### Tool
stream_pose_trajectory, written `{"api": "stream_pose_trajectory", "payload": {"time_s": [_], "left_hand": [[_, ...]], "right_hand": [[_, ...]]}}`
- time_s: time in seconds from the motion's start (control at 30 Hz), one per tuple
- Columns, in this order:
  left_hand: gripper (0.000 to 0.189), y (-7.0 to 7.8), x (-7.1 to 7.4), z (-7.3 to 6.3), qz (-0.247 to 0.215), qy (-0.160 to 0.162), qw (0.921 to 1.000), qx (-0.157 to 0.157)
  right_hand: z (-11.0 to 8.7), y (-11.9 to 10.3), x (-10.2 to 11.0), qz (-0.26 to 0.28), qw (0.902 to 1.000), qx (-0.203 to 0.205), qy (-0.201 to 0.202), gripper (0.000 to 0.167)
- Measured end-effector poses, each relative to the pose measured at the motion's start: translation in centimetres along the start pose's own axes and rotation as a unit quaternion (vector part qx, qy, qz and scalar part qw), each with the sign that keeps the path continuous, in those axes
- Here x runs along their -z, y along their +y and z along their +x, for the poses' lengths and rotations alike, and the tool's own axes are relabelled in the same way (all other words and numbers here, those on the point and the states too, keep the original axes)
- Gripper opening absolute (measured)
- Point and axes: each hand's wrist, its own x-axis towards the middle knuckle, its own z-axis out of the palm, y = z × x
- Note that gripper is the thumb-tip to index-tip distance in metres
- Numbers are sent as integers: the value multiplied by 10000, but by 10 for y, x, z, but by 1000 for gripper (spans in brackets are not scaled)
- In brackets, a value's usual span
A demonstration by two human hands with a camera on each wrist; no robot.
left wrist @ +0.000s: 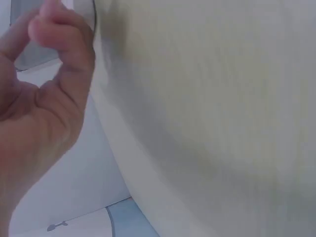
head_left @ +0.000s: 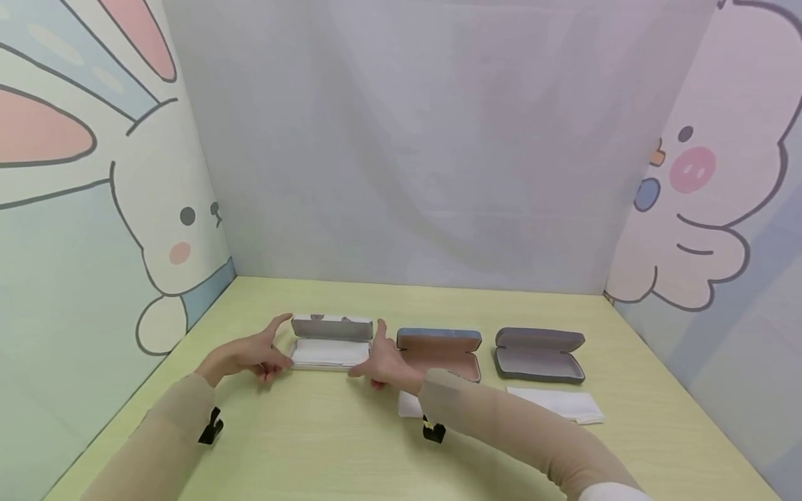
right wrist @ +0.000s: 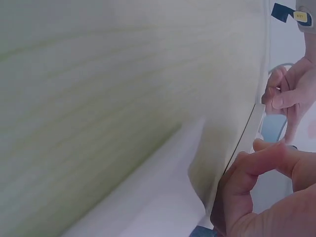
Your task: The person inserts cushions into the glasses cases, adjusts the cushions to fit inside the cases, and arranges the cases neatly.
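A white glasses case (head_left: 331, 366) stands with its lid raised on the table, a folded white cloth (head_left: 326, 352) lying inside it. My left hand (head_left: 255, 350) holds the case's left end, index finger up at the lid's corner and thumb at the front corner. At the opposite end my right hand (head_left: 385, 362) holds it likewise, index finger upward beside the lid and thumb at the front edge. In the right wrist view the curled fingers (right wrist: 242, 185) are right at the case's edge.
To the right stand a blue glasses case (head_left: 438, 334) with a brownish lining and a dark grey glasses case (head_left: 540, 376), lids up. White cloths lie before them: one (head_left: 409, 405) partly behind my right forearm, another (head_left: 557, 402) in front of the grey case. Printed cartoon walls enclose the table.
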Motion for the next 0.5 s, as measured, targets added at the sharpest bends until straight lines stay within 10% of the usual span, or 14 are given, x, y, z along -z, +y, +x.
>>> {"api": "stream_pose_trajectory", "payload": {"time_s": [0.17, 0.5], "left_hand": [[114, -9, -3, 6, -49, -352, 9985, -405], [123, -11, -13, 15, 281, 116, 9988, -388]], "right_hand": [[5, 3, -1, -95, 9996, 256, -112, 121], [14, 6, -2, -94, 9996, 231, -136, 115]]}}
